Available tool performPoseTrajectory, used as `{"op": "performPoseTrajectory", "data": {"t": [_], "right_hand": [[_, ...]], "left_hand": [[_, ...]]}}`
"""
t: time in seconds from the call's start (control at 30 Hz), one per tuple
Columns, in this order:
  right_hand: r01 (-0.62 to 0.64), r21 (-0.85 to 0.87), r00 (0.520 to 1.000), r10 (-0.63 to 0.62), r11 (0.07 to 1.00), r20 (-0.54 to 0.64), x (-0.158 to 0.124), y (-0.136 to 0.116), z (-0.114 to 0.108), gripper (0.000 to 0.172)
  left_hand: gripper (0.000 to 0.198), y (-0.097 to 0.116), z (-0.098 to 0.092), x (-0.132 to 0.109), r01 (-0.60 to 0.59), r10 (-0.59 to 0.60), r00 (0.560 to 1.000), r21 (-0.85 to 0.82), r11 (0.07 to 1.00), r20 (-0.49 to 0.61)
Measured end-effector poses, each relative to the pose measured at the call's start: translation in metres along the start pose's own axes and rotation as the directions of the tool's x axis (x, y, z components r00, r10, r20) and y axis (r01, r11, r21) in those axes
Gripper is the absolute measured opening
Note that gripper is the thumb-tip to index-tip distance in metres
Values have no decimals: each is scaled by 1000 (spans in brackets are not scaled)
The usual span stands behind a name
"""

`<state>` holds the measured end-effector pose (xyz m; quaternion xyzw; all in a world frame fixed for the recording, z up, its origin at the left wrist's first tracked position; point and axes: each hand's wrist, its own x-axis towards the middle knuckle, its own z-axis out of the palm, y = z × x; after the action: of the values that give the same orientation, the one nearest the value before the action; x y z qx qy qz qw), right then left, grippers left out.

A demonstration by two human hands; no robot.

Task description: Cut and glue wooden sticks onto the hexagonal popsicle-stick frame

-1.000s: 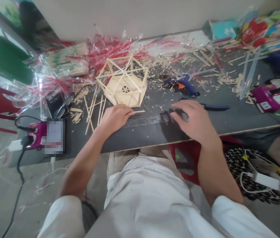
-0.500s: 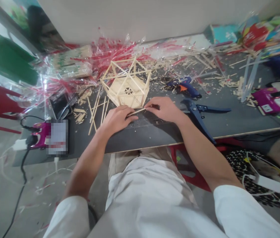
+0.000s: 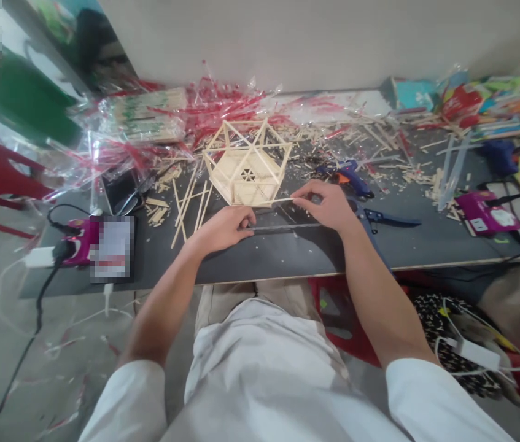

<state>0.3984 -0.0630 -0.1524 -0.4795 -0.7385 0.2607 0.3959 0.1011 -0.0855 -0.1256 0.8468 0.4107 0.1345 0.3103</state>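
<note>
A pale wooden stick [image 3: 282,200] is pinched at its right end by my right hand [image 3: 323,202], its left end reaching toward the front of a wooden frame. That frame [image 3: 260,164], built of thin sticks on a flat base with a round cut-out, stands just beyond both hands. My left hand [image 3: 229,228] rests low over the table in front of it, fingers curled together around the end of a clear strip [image 3: 287,228]; whether it grips the strip is hard to tell. Loose sticks [image 3: 190,196] lie left of the frame.
Behind my right hand lies a blue glue gun [image 3: 354,175], with a blue-handled cutter [image 3: 391,218] to the right. A phone [image 3: 112,248] and purple power strip [image 3: 82,242] sit at the left edge. Plastic wrappers [image 3: 223,98] and stick scraps cover the back.
My right hand has moved right and away from my left hand, taking the stick with it. My left hand has let go of the stick. The camera view has shifted slightly.
</note>
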Motion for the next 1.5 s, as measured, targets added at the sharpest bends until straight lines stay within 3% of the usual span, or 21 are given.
{"op": "performPoseTrajectory", "data": {"t": [0.1, 0.2, 0.37, 0.53, 0.7, 0.93, 1.07, 1.2, 1.5], "right_hand": [[18, 99, 1000, -16, 995, -22, -2, -2, -3, 27], [47, 211, 999, -47, 976, -5, -5, -6, -7, 33], [18, 26, 996, -20, 1000, 84, -7, -10, -9, 23], [75, -26, 995, -73, 997, 70, -6, -19, -5, 20], [127, -95, 992, -124, 987, 38, -6, -29, 6, 25], [146, -70, 989, -148, 987, -26, -8, -30, 17, 21], [88, -43, 991, -91, 995, -94, -9, -31, 17, 19], [40, 88, 983, -23, 995, -183, -12, -32, 15, 18], [-4, 299, 976, 70, 954, -208, -12, -34, 14, 15]], "left_hand": [[5, 5, 4, 0, -30, 22, 995, -84, 996, -100], [9, 13, 10, 2, 12, -79, 966, -264, 964, -246], [28, 17, 20, 7, 13, -238, 917, -572, 820, -320], [37, 14, 20, 8, -55, -243, 888, -615, 787, -390], [34, 20, 18, 8, -57, -256, 847, -557, 829, -467], [34, 12, 22, 11, -16, -292, 873, -621, 783, -391], [36, 11, 21, 11, -16, -288, 883, -639, 769, -370], [37, 16, 20, 11, -26, -289, 885, -659, 752, -365], [49, 17, 24, 14, -51, -291, 891, -715, 698, -348]]}}
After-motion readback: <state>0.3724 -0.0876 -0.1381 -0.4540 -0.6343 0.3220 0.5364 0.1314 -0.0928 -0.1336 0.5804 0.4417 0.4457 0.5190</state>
